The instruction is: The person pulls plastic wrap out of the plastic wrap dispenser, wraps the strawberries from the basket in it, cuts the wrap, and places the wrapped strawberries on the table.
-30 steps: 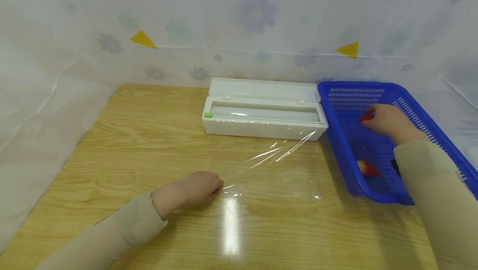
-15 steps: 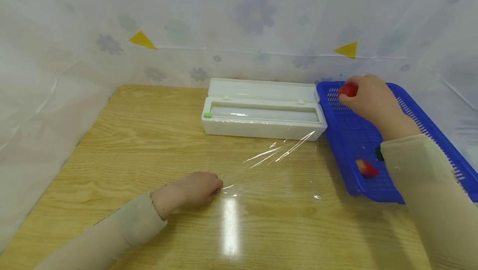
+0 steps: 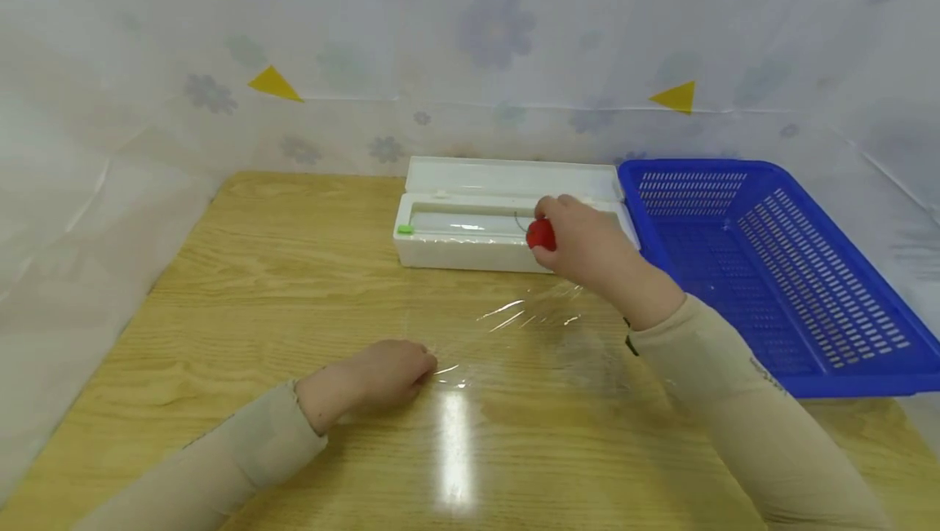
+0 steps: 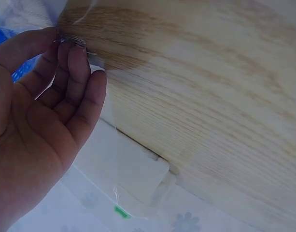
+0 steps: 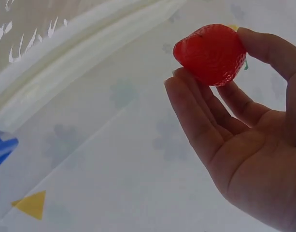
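Observation:
My left hand (image 3: 389, 372) pinches the front edge of a clear sheet of cling film (image 3: 507, 320). In the left wrist view the bunched film (image 4: 74, 40) sits between thumb and fingertips. The film runs back to a white dispenser box (image 3: 470, 254), which has its lid up and a roll (image 3: 455, 223) inside. My right hand (image 3: 598, 250) holds a red strawberry (image 3: 541, 235) in front of the box. Up close, the strawberry (image 5: 210, 53) is glossy, gripped between thumb and fingers, with a thin green stem.
A blue slotted basket (image 3: 822, 270) stands on the right against the box's end; my right sleeve (image 3: 734, 384) hides part of its near left corner. Behind the wooden table (image 3: 242, 270) hangs a floral sheet (image 3: 485, 107) with two yellow triangles (image 3: 275, 84).
My right hand has lifted the strawberry out of the basket and carried it left to the dispenser box. The left hand stays in place on the film.

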{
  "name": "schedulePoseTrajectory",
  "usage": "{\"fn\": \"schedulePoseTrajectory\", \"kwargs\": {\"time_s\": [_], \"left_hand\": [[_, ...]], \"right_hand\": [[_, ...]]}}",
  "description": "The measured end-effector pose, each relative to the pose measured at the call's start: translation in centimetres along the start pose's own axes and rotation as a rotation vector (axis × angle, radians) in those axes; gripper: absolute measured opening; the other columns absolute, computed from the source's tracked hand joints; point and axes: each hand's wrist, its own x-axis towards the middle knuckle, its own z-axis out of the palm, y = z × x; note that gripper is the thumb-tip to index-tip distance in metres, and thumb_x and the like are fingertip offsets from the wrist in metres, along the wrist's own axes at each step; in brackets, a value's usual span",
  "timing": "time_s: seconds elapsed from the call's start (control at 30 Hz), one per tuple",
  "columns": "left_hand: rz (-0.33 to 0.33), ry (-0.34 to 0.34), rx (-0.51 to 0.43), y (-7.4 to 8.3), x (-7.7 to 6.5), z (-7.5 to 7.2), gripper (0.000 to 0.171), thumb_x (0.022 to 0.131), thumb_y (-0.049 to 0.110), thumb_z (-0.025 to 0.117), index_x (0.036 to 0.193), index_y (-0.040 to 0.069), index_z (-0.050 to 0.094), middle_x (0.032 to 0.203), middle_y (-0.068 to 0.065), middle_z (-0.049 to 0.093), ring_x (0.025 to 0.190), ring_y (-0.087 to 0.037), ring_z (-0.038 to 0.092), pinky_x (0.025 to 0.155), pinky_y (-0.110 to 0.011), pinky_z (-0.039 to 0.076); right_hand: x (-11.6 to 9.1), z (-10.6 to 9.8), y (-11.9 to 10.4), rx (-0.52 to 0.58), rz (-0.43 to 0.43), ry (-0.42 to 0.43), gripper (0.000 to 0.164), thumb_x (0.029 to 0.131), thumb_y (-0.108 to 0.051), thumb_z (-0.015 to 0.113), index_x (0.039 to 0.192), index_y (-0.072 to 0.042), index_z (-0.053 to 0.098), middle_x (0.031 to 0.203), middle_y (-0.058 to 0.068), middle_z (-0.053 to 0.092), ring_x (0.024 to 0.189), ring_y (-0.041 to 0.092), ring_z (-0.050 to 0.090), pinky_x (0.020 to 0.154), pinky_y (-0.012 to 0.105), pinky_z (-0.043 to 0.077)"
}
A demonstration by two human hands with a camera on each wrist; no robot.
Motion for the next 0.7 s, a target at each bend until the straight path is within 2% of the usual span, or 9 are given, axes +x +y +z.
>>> {"fn": "schedulePoseTrajectory", "kwargs": {"time_s": [0.2, 0.47, 0.7], "left_hand": [[-0.003, -0.004, -0.008, 0.1, -0.1, 0.0, 0.016, 0.09, 0.006, 0.056, 0.074, 0.011, 0.053, 0.069, 0.002, 0.049, 0.064, -0.009, 0.041, 0.061, -0.026, 0.042], [0.013, 0.008, 0.012, 0.1, -0.1, -0.1, 0.017, 0.088, 0.005, 0.057, 0.074, 0.012, 0.052, 0.069, 0.003, 0.047, 0.063, -0.01, 0.039, 0.06, -0.024, 0.039], [0.003, 0.006, 0.006, 0.1, 0.0, 0.0, 0.019, 0.088, 0.006, 0.056, 0.071, 0.013, 0.052, 0.07, 0.003, 0.05, 0.062, -0.01, 0.041, 0.058, -0.024, 0.04]], "right_hand": [[0.3, 4.0, -0.9, -0.05, -0.089, -0.037, 0.03, 0.083, -0.019, 0.066, 0.108, -0.004, 0.06, 0.092, 0.01, 0.06, 0.079, 0.023, 0.058, 0.069, 0.036, 0.052], [0.1, 9.1, -0.6, -0.07, -0.204, -0.075, 0.026, 0.081, -0.02, 0.07, 0.102, -0.008, 0.06, 0.089, 0.005, 0.06, 0.076, 0.019, 0.059, 0.065, 0.032, 0.052], [-0.2, 11.1, -0.4, -0.067, -0.248, -0.028, 0.021, 0.081, -0.018, 0.07, 0.093, -0.01, 0.055, 0.085, 0.003, 0.057, 0.072, 0.018, 0.056, 0.06, 0.03, 0.049]]}}
